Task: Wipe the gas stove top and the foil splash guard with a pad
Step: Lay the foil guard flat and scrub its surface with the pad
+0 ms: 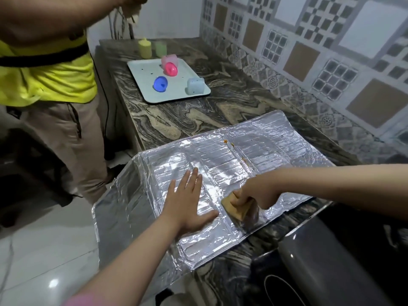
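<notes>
Left hand (pixel 187 203) flat, pinning foil guard (pixel 254 151) | right hand (pixel 256 193) beside it grips pad (pixel 234 206) | risk: hard scrub tears foil

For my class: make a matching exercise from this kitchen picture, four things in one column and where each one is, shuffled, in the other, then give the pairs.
Things
1. left hand
2. pad
3. pink cup
4. yellow cup

Places
A. lying on its side on the tray
B. gripped by the right hand on the foil splash guard
C. standing on the counter behind the tray
D. pressed flat on the foil, fingers straight

Pairs: 1-D, 2-B, 3-A, 4-C
</notes>
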